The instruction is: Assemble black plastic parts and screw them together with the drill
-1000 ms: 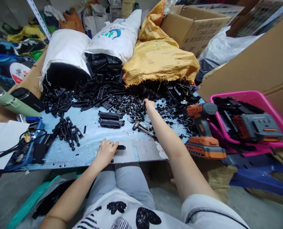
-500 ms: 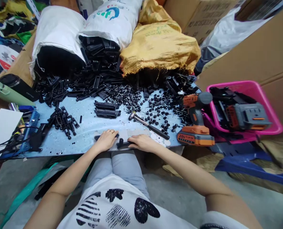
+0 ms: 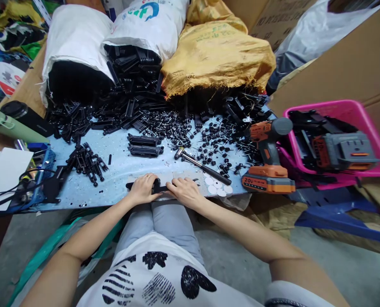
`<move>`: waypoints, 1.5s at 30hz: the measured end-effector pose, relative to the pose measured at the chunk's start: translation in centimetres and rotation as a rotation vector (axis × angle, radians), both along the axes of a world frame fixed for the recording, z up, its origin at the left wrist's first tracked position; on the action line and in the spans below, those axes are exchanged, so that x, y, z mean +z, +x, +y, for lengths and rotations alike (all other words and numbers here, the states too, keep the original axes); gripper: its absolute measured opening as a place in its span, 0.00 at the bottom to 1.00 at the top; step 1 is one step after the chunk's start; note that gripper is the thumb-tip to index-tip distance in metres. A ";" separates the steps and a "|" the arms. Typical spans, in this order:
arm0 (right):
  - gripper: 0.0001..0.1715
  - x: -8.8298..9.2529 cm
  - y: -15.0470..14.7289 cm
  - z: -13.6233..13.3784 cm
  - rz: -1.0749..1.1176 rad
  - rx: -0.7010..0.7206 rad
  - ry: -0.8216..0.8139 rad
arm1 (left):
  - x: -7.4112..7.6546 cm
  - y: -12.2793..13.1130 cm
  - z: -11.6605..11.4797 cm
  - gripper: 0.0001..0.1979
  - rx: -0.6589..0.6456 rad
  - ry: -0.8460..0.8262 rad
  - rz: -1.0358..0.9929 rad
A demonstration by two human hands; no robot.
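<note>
My left hand [image 3: 144,189] lies closed over a long black plastic strip [image 3: 130,186] at the near edge of the pale blue table [image 3: 119,170]. My right hand [image 3: 185,191] presses on the same strip's right end, fingers curled; a small black part seems pinched under them but I cannot make it out. The two hands almost touch. Just beyond them lie a small hammer [image 3: 202,165] and several white discs [image 3: 218,187]. Two finished black strips [image 3: 144,146] lie farther up the table.
Heaps of black plastic parts [image 3: 138,106] spill from white sacks [image 3: 77,38] and a yellow sack [image 3: 218,55] at the back. An orange cordless drill [image 3: 268,153] stands at the right, beside a pink basket [image 3: 362,164]. Cables and a blue tool [image 3: 39,175] sit left.
My right hand came back from the far pile of small black parts to the near edge, then slid left until it met my left hand on the strip.
</note>
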State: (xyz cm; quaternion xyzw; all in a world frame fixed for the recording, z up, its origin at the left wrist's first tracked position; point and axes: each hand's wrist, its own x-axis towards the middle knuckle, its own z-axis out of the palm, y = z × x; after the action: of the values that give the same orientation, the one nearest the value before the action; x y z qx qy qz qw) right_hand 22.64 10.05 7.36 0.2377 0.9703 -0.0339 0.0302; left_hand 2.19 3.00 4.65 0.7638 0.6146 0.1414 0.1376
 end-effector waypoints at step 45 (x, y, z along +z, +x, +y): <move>0.16 -5.1 0.7 16.7 0.141 -0.716 -0.114 | 2.8 -6.0 -2.6 0.23 0.839 -0.279 -1.209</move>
State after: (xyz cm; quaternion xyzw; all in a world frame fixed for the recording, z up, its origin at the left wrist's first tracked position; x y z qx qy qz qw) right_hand 23.30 26.73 2.31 0.5570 0.8221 -0.1124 -0.0374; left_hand -3.85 0.40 7.45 0.2298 0.6839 0.4979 0.4813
